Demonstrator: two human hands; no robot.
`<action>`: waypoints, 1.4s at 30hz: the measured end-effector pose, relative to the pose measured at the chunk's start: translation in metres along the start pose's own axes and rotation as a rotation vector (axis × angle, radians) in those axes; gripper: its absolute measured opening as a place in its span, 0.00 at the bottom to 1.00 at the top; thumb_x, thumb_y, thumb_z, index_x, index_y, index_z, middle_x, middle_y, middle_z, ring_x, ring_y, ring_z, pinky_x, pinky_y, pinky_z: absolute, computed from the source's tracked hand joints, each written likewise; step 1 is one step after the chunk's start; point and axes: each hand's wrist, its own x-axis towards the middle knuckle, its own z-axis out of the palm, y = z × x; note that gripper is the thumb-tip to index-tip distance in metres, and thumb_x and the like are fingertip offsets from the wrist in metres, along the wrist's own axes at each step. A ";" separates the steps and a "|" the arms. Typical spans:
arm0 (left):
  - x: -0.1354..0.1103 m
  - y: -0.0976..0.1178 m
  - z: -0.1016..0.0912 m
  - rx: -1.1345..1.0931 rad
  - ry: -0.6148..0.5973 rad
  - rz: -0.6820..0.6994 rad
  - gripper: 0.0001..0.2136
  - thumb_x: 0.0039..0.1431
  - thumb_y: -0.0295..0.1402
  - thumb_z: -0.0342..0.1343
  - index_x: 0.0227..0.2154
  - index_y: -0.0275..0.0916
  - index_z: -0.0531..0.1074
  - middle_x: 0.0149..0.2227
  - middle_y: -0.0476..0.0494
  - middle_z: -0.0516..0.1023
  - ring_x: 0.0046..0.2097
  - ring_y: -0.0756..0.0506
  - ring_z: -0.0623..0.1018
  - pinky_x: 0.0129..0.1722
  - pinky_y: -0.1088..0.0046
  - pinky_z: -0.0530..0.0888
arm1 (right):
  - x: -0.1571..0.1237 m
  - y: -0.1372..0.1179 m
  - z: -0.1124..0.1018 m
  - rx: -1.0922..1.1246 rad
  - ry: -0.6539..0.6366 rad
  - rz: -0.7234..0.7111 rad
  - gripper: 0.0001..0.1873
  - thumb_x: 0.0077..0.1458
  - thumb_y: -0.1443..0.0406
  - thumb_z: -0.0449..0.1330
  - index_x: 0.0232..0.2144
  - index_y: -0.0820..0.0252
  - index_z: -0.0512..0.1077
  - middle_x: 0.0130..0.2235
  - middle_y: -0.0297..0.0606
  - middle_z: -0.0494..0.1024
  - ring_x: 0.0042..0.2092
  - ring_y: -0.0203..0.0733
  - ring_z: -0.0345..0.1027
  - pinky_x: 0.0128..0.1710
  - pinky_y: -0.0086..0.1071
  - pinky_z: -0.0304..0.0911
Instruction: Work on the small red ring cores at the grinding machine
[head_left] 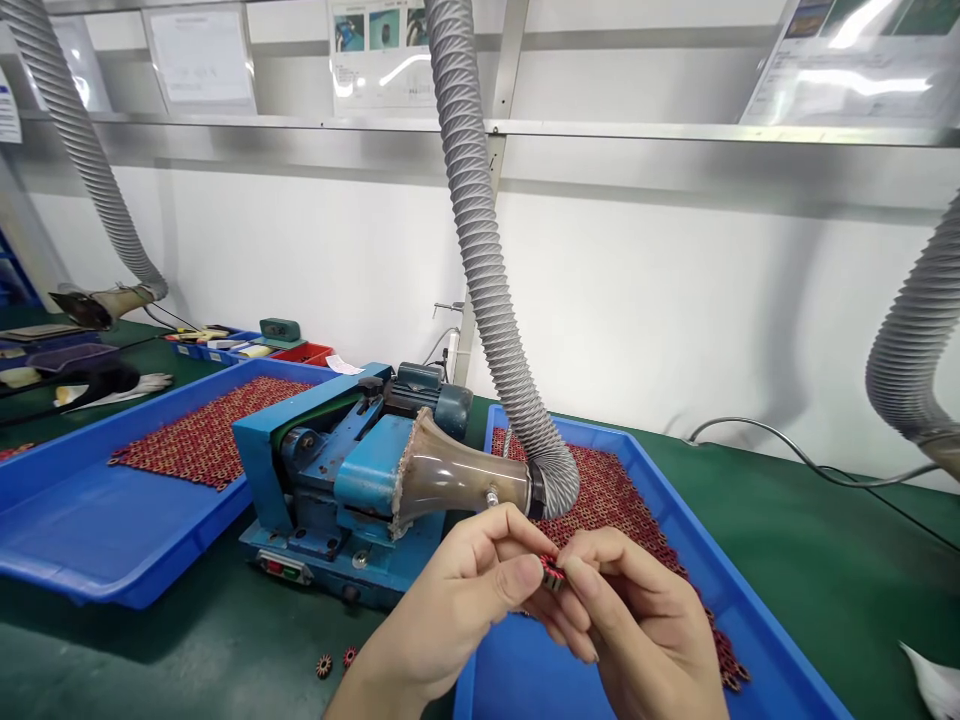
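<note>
A small slotted motor core [553, 572] with red coating on its top face and dark metal sides is pinched between both hands. My left hand [469, 590] grips it from the left with thumb and forefinger. From the right, the thumb and fingertips of my right hand [645, 620] close on the same core. The hands are held over the right blue tray [757, 610], where many similar red cores [607, 495] lie in a packed layer. Two loose cores [323, 666] rest on the green table left of my left wrist. The fingers hide part of the held core.
A blue belt machine [375, 460] with a motor stands just left of the hands. Its translucent hood [465, 475] joins a grey hose [480, 230] hanging from above. Another blue tray [142, 530] with red cores lies left. A cable [780, 428] crosses the right table.
</note>
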 end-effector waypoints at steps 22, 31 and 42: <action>0.001 0.001 0.000 -0.035 0.038 -0.025 0.18 0.53 0.41 0.71 0.30 0.33 0.71 0.23 0.47 0.79 0.25 0.52 0.79 0.30 0.78 0.77 | -0.004 -0.002 0.002 -0.256 0.005 -0.073 0.21 0.59 0.51 0.66 0.23 0.59 0.71 0.19 0.32 0.71 0.21 0.33 0.61 0.21 0.27 0.55; 0.001 0.003 0.001 -0.042 0.049 -0.034 0.18 0.52 0.41 0.72 0.29 0.33 0.71 0.23 0.48 0.80 0.24 0.52 0.80 0.30 0.80 0.78 | -0.004 -0.002 0.006 -0.216 0.036 -0.056 0.22 0.57 0.51 0.68 0.22 0.60 0.72 0.18 0.31 0.70 0.21 0.32 0.61 0.21 0.26 0.53; 0.004 -0.001 0.000 -0.086 0.039 -0.025 0.18 0.52 0.40 0.72 0.29 0.32 0.71 0.22 0.48 0.80 0.24 0.53 0.80 0.29 0.80 0.79 | -0.005 -0.003 0.007 -0.200 0.069 -0.032 0.21 0.55 0.50 0.70 0.23 0.59 0.74 0.18 0.30 0.70 0.20 0.30 0.61 0.21 0.25 0.53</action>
